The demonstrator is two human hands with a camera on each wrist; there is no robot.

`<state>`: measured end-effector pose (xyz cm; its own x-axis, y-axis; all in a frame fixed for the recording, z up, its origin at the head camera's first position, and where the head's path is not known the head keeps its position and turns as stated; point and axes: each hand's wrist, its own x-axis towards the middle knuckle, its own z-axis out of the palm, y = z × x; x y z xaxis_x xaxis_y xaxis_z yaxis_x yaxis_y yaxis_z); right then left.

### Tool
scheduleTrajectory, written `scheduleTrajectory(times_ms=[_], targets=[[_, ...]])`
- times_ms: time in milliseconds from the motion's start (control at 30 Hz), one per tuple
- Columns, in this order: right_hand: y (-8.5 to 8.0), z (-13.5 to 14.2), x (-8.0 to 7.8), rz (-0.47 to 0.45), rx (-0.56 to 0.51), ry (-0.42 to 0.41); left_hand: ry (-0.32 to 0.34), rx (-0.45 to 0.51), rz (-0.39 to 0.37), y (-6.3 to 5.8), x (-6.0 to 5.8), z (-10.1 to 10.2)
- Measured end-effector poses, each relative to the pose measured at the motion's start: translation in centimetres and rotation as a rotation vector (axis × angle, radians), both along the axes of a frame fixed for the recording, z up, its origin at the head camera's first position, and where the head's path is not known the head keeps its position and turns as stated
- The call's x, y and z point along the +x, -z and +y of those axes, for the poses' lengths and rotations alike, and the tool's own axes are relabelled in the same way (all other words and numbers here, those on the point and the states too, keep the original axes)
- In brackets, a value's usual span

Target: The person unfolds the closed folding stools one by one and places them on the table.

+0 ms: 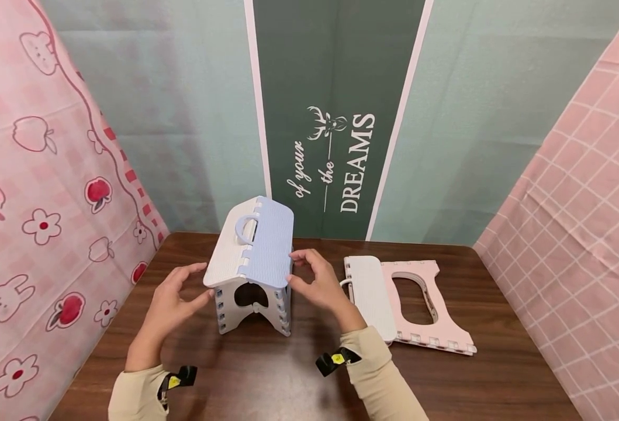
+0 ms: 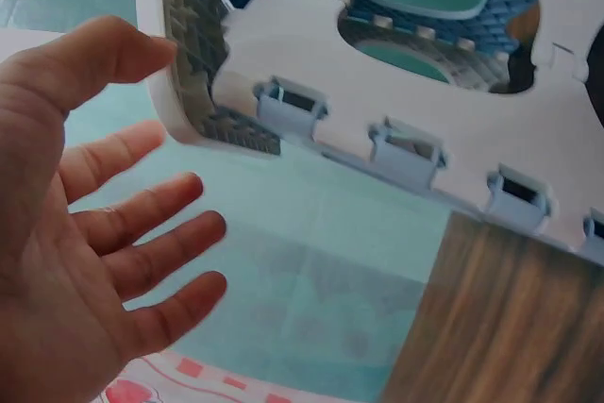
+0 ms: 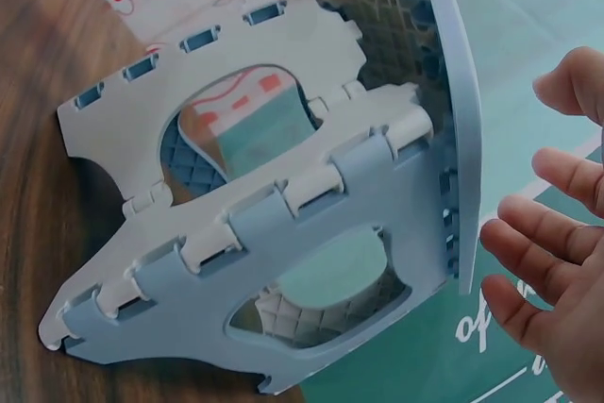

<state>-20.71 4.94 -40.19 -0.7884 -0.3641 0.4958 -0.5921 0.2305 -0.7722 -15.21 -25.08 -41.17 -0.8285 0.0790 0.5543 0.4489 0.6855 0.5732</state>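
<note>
A white-and-blue folding stool [image 1: 269,245] stands on its legs on the table, its two-panel top slightly peaked along the hinge, with a loop handle [image 1: 242,229] standing up in the middle. My left hand [image 1: 175,298] is at the white panel's left edge, thumb tip right at the rim in the left wrist view and the other fingers spread below. On the other side, my right hand [image 1: 317,279] has its fingers apart beside the blue panel's edge; the right wrist view shows the fingertips [image 3: 500,233] close to that edge.
A pink-and-white folding stool [image 1: 374,298] lies folded flat on the brown wooden table [image 1: 267,380], to the right of my right hand. Printed cloths hang around the table: a green one [image 1: 335,70] behind, pink ones at both sides.
</note>
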Motion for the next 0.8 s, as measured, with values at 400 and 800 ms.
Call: scheduleTrajectory(times_ms=[400,800], targets=[[0.1,-1.7,-1.4,0.150,0.080,-0.046,0.072,0.037,0.115,-1.1,-1.1,1.8],[-0.7,-3.8,-1.6,0.278,0.249,-0.030,0.112,0.016,0.060,-1.4,-2.1,3.7]])
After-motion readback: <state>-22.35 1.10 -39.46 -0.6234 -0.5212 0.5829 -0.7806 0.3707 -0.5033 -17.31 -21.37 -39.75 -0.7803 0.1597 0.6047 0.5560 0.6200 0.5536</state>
